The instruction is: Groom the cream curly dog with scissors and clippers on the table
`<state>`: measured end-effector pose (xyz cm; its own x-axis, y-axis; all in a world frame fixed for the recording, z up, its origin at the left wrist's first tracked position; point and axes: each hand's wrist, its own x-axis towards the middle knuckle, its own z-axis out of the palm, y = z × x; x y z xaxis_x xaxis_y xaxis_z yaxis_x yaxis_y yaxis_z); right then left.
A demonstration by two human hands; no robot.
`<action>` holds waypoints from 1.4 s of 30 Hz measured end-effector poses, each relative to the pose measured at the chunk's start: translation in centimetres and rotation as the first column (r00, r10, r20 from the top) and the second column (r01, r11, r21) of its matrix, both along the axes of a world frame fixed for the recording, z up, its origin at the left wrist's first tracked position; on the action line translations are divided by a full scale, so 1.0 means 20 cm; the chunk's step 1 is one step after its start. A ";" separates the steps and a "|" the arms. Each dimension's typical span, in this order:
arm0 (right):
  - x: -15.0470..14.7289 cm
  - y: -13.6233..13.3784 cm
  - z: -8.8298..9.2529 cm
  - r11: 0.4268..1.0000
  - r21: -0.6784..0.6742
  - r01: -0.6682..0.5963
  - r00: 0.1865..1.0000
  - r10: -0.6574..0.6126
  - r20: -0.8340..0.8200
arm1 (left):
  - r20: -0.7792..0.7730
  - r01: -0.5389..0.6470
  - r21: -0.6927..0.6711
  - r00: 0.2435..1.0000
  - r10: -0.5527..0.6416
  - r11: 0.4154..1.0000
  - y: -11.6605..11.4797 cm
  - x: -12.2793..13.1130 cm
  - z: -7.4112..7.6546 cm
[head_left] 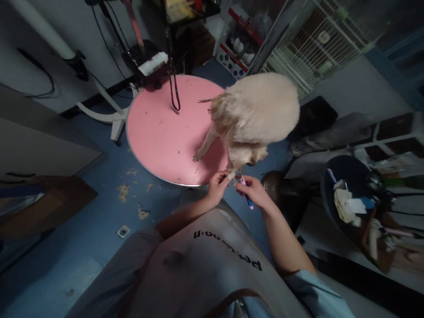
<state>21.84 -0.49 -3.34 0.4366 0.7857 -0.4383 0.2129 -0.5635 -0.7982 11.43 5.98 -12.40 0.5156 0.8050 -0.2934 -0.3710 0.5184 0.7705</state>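
At the near rim of the pink table (pixel 159 132), the left hand (pixel 217 187) pinches the dog's front paw (pixel 232 176) steady — the right hand (pixel 253 192), beside it, grips a blue tool (pixel 247 198) — the dog (pixel 255 115) stands above.

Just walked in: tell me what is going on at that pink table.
A small cream dog stands at the near edge of the round pink grooming table. The person's left hand holds one of its front paws, and the right hand grips a small blue and pink tool right at that paw. A black leash hangs over the tabletop, and hair clumps lie on the blue floor.
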 end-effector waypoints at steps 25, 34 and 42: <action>0.15 0.26 0.18 0.782 -0.561 -0.270 0.883 -0.030 -0.468 | -0.076 0.064 0.153 0.996 -0.053 0.986 0.05 0.05 -0.07; 0.15 0.31 0.16 0.730 -0.635 -0.254 0.881 -0.097 -0.464 | -0.061 0.007 0.131 0.998 0.001 0.991 0.04 0.07 -0.07; 0.13 0.32 0.13 0.770 -0.571 -0.285 0.912 0.035 -0.408 | -0.040 -0.049 0.193 0.998 0.057 0.980 0.04 0.07 -0.05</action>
